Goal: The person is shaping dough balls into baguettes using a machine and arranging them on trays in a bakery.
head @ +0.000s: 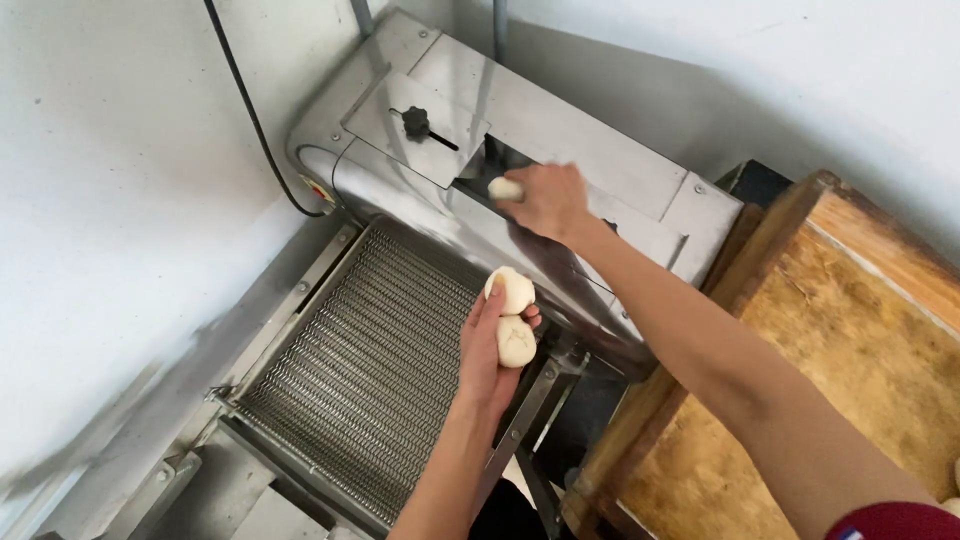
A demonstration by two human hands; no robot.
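At frame centre, the right hand (548,200) pinches a dough piece (505,188) at the steel machine's slot (478,168); best released squarely, fingers clear. Below it, the left hand (490,350) cups two dough balls (514,315) over the mesh conveyor (370,370).

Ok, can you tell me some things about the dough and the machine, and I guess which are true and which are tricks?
1. The left hand holds two dough balls. True.
2. The right hand is resting on the wooden table. False: it is up at the slot on top of the metal machine, with a dough piece.
3. The wire mesh belt has dough lying on it. False: no dough shows on it.
4. A black knob sits on the machine's top. True.
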